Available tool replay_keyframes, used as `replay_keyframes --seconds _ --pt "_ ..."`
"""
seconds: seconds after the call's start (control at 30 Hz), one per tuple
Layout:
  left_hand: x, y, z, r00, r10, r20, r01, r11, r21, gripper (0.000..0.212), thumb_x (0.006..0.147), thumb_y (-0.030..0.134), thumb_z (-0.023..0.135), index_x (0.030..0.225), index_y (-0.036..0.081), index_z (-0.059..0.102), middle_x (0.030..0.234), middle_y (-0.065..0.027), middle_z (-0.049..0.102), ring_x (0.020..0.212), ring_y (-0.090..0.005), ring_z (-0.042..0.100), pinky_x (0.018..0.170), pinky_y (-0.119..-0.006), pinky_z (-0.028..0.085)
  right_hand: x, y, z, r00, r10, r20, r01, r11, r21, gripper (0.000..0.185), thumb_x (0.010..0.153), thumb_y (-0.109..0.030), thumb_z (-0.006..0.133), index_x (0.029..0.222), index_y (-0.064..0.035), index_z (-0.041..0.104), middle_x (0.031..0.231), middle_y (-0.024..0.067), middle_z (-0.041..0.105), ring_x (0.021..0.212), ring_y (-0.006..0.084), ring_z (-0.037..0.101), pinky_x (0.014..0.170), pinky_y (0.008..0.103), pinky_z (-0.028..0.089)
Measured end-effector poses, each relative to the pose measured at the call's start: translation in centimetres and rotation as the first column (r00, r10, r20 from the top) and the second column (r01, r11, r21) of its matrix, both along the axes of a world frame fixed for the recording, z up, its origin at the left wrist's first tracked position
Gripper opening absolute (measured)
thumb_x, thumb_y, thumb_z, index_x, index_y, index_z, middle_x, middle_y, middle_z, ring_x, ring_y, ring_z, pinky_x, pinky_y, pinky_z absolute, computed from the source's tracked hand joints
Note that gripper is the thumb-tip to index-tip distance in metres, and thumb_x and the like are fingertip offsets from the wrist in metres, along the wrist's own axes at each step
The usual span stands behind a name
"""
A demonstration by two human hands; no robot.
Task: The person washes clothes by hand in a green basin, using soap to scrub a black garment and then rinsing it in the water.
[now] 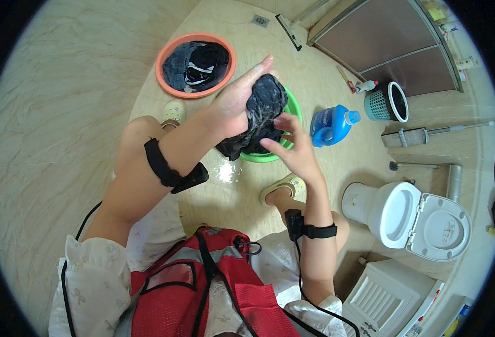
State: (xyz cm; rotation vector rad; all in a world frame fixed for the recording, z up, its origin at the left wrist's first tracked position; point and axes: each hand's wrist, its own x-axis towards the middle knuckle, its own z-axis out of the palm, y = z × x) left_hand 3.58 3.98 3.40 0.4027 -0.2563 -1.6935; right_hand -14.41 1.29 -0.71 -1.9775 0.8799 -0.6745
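A bundle of wet, dark cloth (268,99) with whitish suds on it lies over a green plastic basin (296,110). My left hand (239,96), wet and foamy, is against the cloth's left side and holds it; the cloth hides part of the fingers. At the lower right of the bundle is my right hand (294,145), fingers spread and curved, fingertips at the cloth's edge. Whether they touch it I cannot tell. Part of the cloth hangs over the basin's near left rim.
An orange basin (161,82) with dark wet clothes stands at the upper left. Right of the green basin is a blue detergent jug (331,125). Farther right are a waste basket (378,104), a flat mop (405,137) and a toilet (378,210). The tiled floor (226,185) looks wet.
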Motion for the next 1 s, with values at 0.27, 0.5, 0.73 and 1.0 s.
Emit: replay_keyframes --seconds 0.27,0.5,0.73,1.0 --pt "0.3 -0.1 0.9 0.995 0.104 -0.004 -0.103 0.991 0.085 0.025 0.087 0.033 0.057 0.075 0.010 0.056 0.070 -0.0008 0.057 0.068 -0.0139 0.058 0.068 -0.029 0.049 -2.0 -3.1 0.6 0.984 -0.043 0.170 -0.030 0.915 0.401 0.017 0.089 -0.015 0.052 0.084 -0.0015 0.060 0.074 -0.0053 0.053 0.067 0.0051 0.045 0.062 0.0203 0.038" --pt "-3.7 -0.1 -4.6 0.301 -0.270 0.915 0.258 0.947 0.194 0.031 0.090 0.029 0.050 0.091 0.000 0.061 0.084 -0.0046 0.062 0.075 -0.0085 0.054 0.067 -0.027 0.044 -0.3 -2.3 1.9 0.942 -0.283 0.183 0.297 0.953 -0.056 0.028 0.092 -0.019 0.048 0.076 0.0024 0.056 0.062 0.0025 0.051 0.057 0.0083 0.041 0.052 0.0252 0.036" --pt "-3.7 -1.0 -5.8 0.940 -0.126 0.317 0.051 0.971 0.234 0.032 0.088 0.032 0.051 0.064 0.013 0.048 0.059 0.0029 0.045 0.050 -0.0076 0.041 0.045 -0.026 0.033 4.1 2.0 0.5 0.993 -0.099 0.068 0.118 0.686 -0.718 0.032 0.080 -0.013 0.060 0.052 -0.0047 0.046 0.045 0.0123 0.040 0.036 0.0236 0.041 0.038 0.0350 0.031" --pt "-4.8 -0.6 -4.1 0.993 0.017 0.120 -0.062 0.920 0.387 0.028 0.090 0.028 0.048 0.066 0.013 0.047 0.060 0.0006 0.046 0.052 -0.0116 0.042 0.050 -0.031 0.037 5.1 1.8 0.9 0.968 -0.248 -0.034 0.117 0.571 -0.812 0.037 0.085 -0.014 0.054 0.050 -0.0043 0.048 0.045 0.0152 0.044 0.037 0.0297 0.046 0.037 0.0377 0.033"
